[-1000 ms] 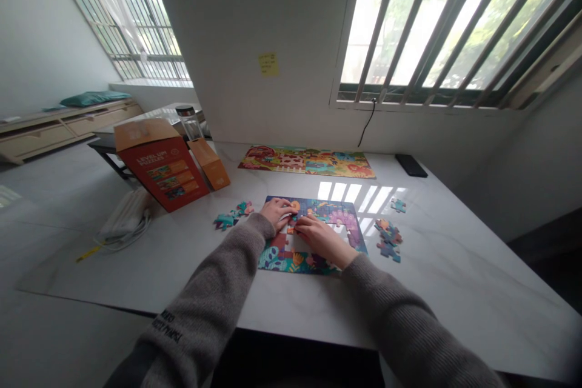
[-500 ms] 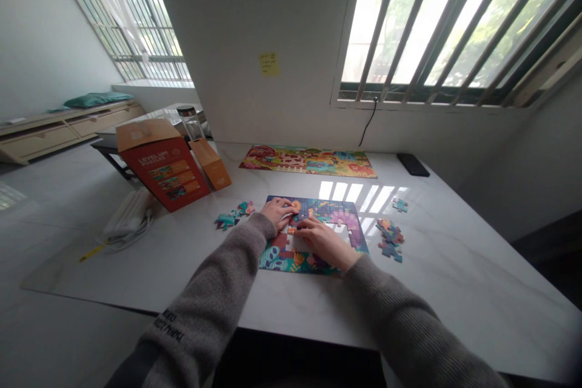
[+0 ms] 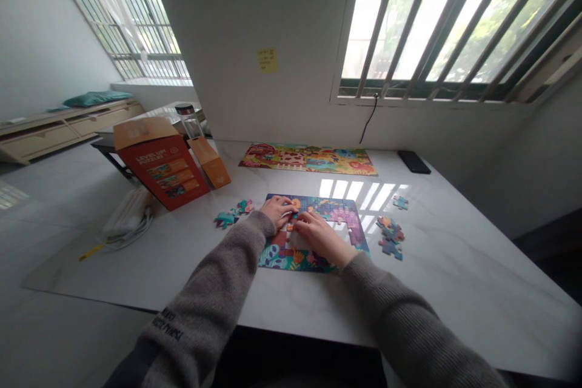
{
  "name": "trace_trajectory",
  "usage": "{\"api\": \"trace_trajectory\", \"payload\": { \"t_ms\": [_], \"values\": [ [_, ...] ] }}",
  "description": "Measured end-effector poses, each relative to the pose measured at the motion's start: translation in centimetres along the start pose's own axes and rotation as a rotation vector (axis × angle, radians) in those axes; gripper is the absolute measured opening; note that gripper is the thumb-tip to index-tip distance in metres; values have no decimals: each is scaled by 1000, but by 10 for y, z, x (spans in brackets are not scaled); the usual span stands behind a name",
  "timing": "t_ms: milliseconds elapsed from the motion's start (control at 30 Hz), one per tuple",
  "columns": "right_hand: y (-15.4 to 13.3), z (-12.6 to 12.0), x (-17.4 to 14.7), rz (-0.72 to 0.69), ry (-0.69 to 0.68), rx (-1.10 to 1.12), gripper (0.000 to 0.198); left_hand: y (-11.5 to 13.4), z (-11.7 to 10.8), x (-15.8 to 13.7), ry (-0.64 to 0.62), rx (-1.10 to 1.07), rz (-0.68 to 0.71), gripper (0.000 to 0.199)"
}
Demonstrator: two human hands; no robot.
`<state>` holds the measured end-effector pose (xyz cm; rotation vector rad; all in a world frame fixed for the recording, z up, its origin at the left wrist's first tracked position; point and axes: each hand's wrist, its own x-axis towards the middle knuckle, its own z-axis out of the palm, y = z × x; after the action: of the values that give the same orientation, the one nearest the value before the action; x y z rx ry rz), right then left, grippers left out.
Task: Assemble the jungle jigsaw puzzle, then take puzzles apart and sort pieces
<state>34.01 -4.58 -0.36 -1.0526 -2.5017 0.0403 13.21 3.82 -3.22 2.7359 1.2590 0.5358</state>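
A colourful jigsaw puzzle [image 3: 339, 205] lies partly assembled on the white table, with a bare white gap in its middle. My left hand [image 3: 278, 211] rests on its upper left part, palm down, the fingers stretched over joined pieces. My right hand [image 3: 314, 231] reaches over the gap from the right. Its fingers are pinched at the gap's upper left edge, on a puzzle piece mostly covered by the fingertips. A small orange-patterned part [image 3: 290, 228] shows just below them. Loose puzzle pieces [image 3: 233, 214] lie left of the puzzle, and another pile [image 3: 391, 236] lies to the right.
A single piece [image 3: 401, 202] lies beyond the right pile. Finished puzzle strips [image 3: 308, 159] lie along the wall, with a black phone [image 3: 413, 162] to their right. At the left stand a red puzzle box [image 3: 159, 163], a small orange box [image 3: 209, 162] and a white cable [image 3: 130, 236].
My right hand has shifted slightly up and to the left, its fingertips now nearer my left hand. The left hand stays in place on the puzzle.
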Motion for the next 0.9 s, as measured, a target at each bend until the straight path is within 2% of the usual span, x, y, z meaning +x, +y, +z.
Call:
{"api": "trace_trajectory", "payload": {
  "t_ms": [133,200,533,800,900],
  "values": [
    [1,1,-3,183,15,-95,18,1,-1,0,1,14,-5,28],
    [3,2,-4,218,-8,-122,18,3,-3,-1,-2,18,-6,28],
    [18,2,-2,218,-94,-52,12,8,-7,-2,-3,13,-23,27],
    [15,2,-3,224,-18,-58,10,12,-9,-2,-15,25,-38,25],
    [14,0,-4,165,10,-62,15,15,-10,-1,-3,36,-60,23]
  ]
}}
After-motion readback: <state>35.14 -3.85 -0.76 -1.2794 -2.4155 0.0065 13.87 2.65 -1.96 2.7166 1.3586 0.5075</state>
